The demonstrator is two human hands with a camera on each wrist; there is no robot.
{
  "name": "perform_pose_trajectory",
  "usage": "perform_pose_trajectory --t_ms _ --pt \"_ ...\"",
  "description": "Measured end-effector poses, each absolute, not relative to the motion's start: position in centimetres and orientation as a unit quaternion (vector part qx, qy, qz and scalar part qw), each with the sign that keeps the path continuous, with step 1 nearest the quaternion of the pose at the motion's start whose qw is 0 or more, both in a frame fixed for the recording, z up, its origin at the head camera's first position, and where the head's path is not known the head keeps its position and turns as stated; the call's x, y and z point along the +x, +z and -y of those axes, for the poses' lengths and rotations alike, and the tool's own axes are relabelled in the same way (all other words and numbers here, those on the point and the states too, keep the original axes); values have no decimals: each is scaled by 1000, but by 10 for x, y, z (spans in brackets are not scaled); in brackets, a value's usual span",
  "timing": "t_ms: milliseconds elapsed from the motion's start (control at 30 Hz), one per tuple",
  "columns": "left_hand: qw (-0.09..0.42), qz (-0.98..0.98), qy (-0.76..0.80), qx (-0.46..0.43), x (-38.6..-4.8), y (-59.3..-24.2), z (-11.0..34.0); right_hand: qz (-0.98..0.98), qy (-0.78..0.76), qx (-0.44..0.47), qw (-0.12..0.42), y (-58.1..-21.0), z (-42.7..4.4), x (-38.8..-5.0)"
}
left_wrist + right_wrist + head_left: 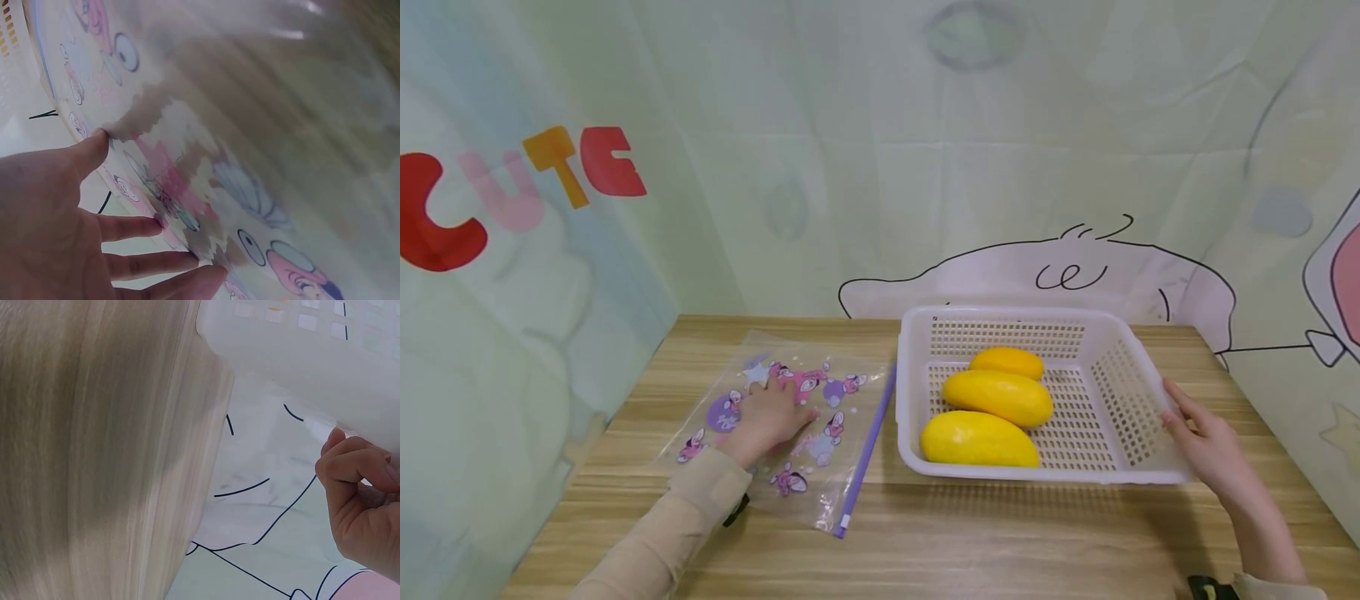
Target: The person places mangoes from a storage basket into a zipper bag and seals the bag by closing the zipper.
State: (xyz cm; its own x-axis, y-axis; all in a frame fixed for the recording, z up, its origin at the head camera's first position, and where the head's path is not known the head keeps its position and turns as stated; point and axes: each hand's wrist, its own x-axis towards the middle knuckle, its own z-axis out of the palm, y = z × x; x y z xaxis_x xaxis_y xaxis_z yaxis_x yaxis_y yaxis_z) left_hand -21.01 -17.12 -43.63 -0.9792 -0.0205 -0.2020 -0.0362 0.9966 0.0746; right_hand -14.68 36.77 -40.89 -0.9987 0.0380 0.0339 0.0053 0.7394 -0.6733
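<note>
My left hand (pixel 769 419) rests with spread fingers on a clear zip bag (pixel 857 392) printed with pink and purple cartoon figures. The bag lies flat, its purple slider strip facing the basket. In the left wrist view, the fingertips (pixel 150 226) touch the printed plastic. On the right, my right hand (pixel 1213 450) grips the right rim of a white plastic basket (pixel 1105 477). Curled fingers at that rim also show in the right wrist view. Three smooth, elongated yellow fruits, perhaps mangoes (pixel 998 397), lie side by side in the basket's left part.
Both the bag and the basket are on a wood-grain table (pixel 985 542). A printed cloth backdrop (pixel 820 167) stands along the table's back and sides. The bag's slider edge lies close to the basket's left side.
</note>
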Motion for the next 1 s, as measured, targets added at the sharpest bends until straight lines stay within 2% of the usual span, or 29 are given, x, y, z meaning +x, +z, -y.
perform_pose_trajectory --t_ms 267,600,1000 --pt "101 -994 18 -27 -210 -434 167 931 363 -15 12 -408 -368 -147" --pt "91 -995 19 -40 -207 -435 165 934 356 -3 30 -410 -369 -147" --pt "111 -991 29 -73 -210 -433 163 933 359 -9 20 -409 -369 -147"
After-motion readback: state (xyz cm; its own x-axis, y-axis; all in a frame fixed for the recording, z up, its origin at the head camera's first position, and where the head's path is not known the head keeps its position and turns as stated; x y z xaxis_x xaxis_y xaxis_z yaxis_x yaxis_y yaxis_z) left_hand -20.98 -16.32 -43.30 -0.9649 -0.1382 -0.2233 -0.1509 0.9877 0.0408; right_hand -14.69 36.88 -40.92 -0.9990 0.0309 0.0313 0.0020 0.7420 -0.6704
